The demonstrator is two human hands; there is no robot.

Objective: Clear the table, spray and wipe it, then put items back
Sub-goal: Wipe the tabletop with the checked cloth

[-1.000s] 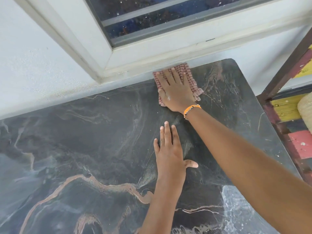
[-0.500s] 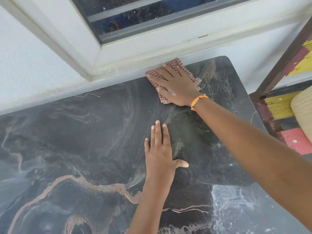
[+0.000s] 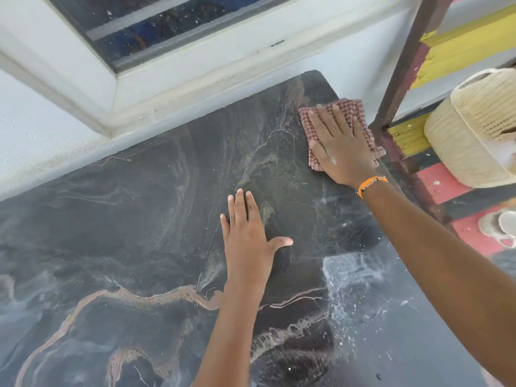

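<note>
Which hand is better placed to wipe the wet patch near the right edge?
Right hand: it presses the cloth, close above the wet patch. Left hand lies flat, empty.

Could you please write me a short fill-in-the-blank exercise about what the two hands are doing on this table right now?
1. The right hand presses a checked ____ flat on the table.
2. The left hand lies flat on the table, holding ____.
3. The wrist with the orange bracelet belongs to the ____ hand.
4. The cloth sits at the table's far ____ corner.

Missing words: cloth; nothing; right; right
</note>
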